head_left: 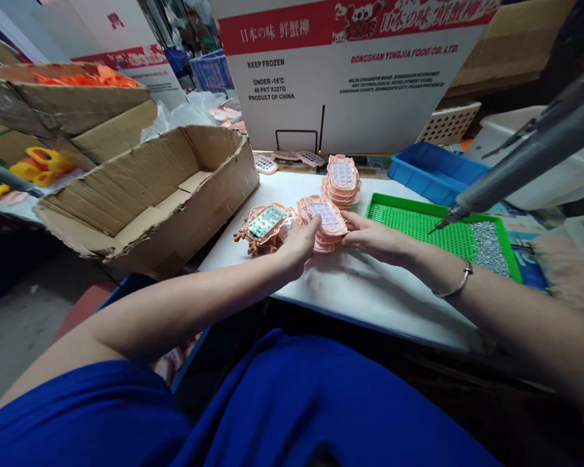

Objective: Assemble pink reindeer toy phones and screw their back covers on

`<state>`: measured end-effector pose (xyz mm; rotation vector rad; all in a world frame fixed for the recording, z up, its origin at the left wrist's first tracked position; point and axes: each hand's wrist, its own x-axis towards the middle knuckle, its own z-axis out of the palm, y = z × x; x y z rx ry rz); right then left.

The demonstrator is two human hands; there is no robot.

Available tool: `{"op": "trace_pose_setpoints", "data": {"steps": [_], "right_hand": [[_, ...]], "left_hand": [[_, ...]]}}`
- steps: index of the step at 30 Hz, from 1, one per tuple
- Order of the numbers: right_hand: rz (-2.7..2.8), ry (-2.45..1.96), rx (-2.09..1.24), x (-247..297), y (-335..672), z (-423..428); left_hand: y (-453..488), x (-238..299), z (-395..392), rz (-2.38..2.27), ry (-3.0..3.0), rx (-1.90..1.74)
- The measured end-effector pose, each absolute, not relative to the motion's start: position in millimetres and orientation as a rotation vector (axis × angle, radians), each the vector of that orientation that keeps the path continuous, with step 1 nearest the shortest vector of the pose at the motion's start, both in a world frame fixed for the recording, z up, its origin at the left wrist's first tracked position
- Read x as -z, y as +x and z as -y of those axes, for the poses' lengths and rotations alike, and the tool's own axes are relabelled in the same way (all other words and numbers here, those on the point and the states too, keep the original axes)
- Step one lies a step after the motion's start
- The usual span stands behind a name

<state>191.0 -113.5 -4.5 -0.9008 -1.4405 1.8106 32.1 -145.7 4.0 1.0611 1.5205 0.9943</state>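
Note:
A stack of pink plastic toy phone covers [327, 217] with printed keypads lies between my two hands on the white table. My left hand [299, 243] grips its left side, the thumb on top. From the right, my right hand [370, 237] has its fingers closed against the stack's edge. Just behind stands a second stack of pink covers [342, 176]. Left of my left hand sits a brown antler-shaped toy shell [267, 224] with a green circuit board in it, on top of other such pieces. My left fingertips are partly hidden.
An electric screwdriver [467, 201] hangs at the right over a green tray [418, 237] holding many small screws. Behind it is a blue tray [435, 170]. A cardboard box [185, 214] stands at the left, and a printed white carton [321, 117] rises at the back.

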Motion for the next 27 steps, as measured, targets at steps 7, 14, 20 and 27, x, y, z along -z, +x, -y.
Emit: {"op": "trace_pose_setpoints", "data": {"steps": [7, 14, 20, 27], "right_hand": [[1.483, -0.903, -1.744, 0.8, 193.4, 119.1], [1.453, -1.103, -1.575, 13.4, 203.1, 123.8], [1.550, -1.116, -0.820, 7.9, 209.7, 153.6], [1.588, -0.984, -0.913, -29.0, 195.6, 183.9]], "left_hand": [[-32.2, -20.3, 178.4, -1.452, 1.785, -1.060], [-97.2, 0.3, 148.5, -1.890, 2.227, -0.839], [-108.4, 17.3, 142.5, -1.795, 2.406, -1.042], [-92.1, -16.1, 166.8, -0.909, 3.142, -1.277]]}}
